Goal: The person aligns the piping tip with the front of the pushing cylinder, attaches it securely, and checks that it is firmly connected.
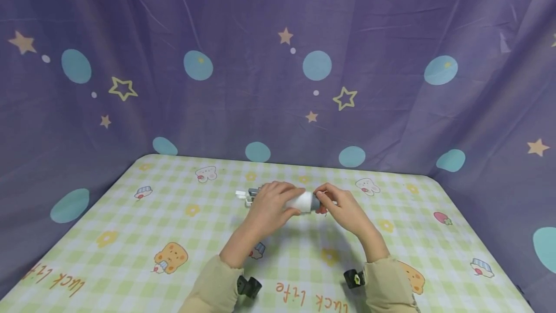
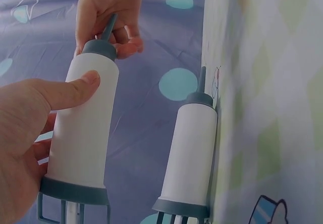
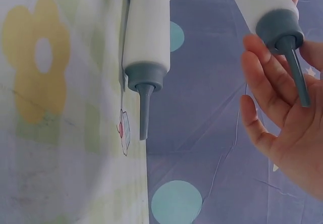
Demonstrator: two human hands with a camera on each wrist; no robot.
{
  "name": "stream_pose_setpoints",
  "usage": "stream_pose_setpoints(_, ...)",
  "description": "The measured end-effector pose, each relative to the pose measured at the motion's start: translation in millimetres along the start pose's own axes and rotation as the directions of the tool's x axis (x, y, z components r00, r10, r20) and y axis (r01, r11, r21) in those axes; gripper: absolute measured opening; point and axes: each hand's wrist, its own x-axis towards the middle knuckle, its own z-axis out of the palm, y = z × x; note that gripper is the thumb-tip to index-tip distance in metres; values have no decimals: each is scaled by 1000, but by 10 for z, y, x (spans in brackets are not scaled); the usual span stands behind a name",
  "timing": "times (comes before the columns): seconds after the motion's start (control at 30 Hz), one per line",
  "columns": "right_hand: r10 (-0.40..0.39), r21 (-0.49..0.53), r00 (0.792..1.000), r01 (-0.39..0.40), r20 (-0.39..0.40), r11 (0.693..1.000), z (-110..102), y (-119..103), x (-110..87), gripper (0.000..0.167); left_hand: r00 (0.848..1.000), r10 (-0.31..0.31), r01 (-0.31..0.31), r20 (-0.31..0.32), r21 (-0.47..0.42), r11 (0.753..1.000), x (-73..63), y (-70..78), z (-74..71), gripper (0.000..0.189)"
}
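My left hand grips the white barrel of a syringe-like dispenser, thumb lying along its side. A grey-blue screw cap with a long thin nozzle tops the barrel, and a grey-blue frame with a white rod shows at its other end. My right hand pinches the cap with its fingertips, while the nozzle points in towards the palm. A second, matching dispenser lies on the table beside the held one, its nozzle turned the same way; in the head view it is mostly hidden.
A green-and-white checked cloth with cartoon prints covers the table. Behind and at both sides hangs a purple curtain with stars and blue dots. Black wrist cameras sit under both beige sleeves.
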Motion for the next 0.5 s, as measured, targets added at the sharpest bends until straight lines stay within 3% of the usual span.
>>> stream_pose_setpoints(0.23,-39,-20,998,38,-59,999,-17,-3,-12,24,1000,-23,23,-10,-22,999,-6,-35,-26,47)
stream_pose_setpoints(0.5,-157,0,984,157,-80,988,12,2,-9,37,1000,-18,17,-24,-34,999,-19,-60,-35,47)
